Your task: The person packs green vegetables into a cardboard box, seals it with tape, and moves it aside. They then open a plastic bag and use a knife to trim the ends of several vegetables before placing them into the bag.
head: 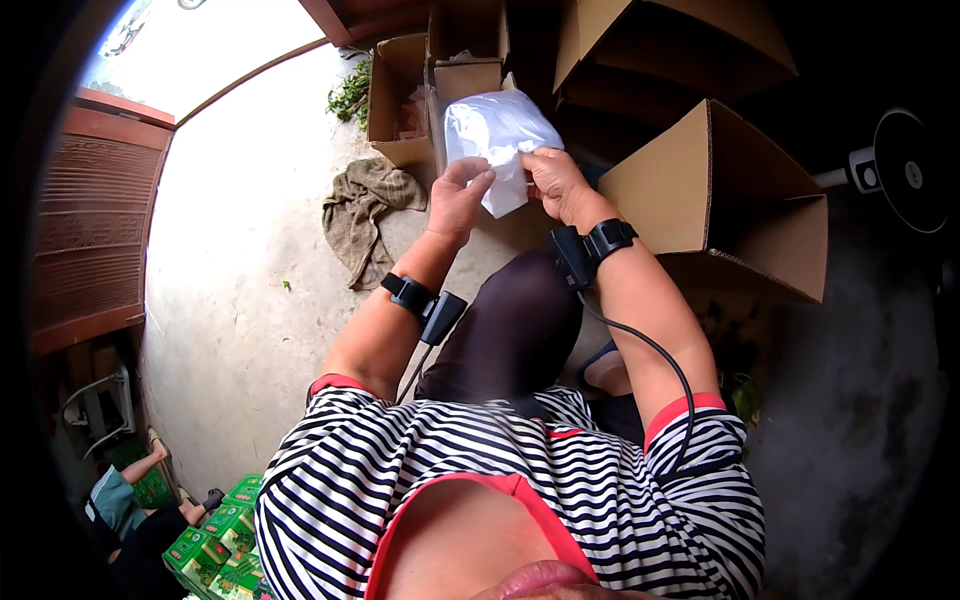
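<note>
A filled white plastic bag (499, 124) lies in front of me, partly over an open cardboard box (469, 73). My right hand (555, 176) grips the gathered edge of the bag at its near right side. At the bag's near left edge is my left hand (459, 196), thumb and forefinger bent close together against the white plastic; whether they pinch it cannot be told. A loose flap of the bag hangs between both hands. Each forearm wears a black strap with a device and cable.
Another cardboard box (397, 131) with small items stands left of the bag, near green leaves (351, 97) and a crumpled cloth (367, 217). Large open cartons (660, 180) stand at right, with a fan (911, 172) beyond. Green printed boxes (225, 532) and another person's legs (142, 469) are lower left.
</note>
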### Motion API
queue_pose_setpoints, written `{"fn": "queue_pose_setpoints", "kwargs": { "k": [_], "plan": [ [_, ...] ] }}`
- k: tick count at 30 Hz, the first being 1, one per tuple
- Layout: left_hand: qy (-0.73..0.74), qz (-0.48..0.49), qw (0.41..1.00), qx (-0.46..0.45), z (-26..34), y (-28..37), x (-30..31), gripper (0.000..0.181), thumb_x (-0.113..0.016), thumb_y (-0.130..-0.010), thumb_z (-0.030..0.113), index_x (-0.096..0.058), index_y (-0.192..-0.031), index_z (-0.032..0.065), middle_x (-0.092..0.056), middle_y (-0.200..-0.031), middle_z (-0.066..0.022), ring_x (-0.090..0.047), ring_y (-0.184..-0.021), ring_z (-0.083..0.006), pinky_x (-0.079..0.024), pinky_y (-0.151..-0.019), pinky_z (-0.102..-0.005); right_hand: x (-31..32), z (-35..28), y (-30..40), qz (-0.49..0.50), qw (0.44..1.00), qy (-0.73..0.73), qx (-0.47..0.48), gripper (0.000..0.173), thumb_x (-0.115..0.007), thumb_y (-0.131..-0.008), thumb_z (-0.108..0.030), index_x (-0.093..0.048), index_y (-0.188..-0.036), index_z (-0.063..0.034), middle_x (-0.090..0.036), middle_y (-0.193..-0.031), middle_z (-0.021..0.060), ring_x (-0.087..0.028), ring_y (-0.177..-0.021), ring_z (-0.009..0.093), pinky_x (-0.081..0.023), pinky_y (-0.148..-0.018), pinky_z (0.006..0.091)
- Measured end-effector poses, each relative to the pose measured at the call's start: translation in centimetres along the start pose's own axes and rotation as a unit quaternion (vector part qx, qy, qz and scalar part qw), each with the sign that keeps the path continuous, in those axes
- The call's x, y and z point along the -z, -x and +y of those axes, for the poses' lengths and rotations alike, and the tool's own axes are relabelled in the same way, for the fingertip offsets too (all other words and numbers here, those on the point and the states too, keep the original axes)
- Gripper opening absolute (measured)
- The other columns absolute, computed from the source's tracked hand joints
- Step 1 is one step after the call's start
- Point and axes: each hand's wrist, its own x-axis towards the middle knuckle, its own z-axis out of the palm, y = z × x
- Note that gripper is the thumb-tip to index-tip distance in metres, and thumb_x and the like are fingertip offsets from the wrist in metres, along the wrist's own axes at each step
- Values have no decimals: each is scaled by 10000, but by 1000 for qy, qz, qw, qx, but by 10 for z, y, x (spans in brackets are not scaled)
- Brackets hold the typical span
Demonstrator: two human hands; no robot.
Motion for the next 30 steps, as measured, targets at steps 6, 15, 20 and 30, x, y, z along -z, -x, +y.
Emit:
{"fn": "queue_pose_setpoints", "kwargs": {
  "k": [6, 15, 20, 30],
  "plan": [
    [154, 46, 981, 111, 6, -3, 16, 107, -689, -864, 107, -633, -944, 64, -630, -875, -6, -587, -802, -125, -473, -754, -282, 14, 20, -12, 95, 989, 15, 115, 221, -648, -868, -182, -641, -721, -17, -544, -608, -14, -434, -513, 81, -351, -471, 270],
    [-278, -44, 960, -7, 23, -3, -13, 231, -685, -886, 212, -628, -944, -5, -619, -863, -13, -554, -786, -73, -459, -684, -230, 4, 5, 9, 25, 988, 49, 145, 128, -641, -863, -104, -663, -913, 12, -630, -776, 33, -549, -629, 109, -453, -571, 252],
    [-34, 11, 995, 95, 18, -4, -5, 169, -648, -908, 170, -638, -952, 6, -637, -870, -12, -573, -769, -85, -476, -690, -239, 13, 12, 0, 83, 990, 48, 99, 169, -627, -871, -121, -652, -974, 10, -646, -854, 53, -580, -717, 125, -477, -658, 263],
    [141, 50, 987, 57, 29, -7, 4, 180, -538, -961, 166, -581, -1063, 25, -641, -965, -50, -607, -841, -146, -497, -800, -296, 22, 20, -9, 105, 924, 356, 95, 361, -609, -847, -330, -678, -1016, -19, -682, -1017, 165, -653, -939, 288, -498, -839, 377]
  ]
}}
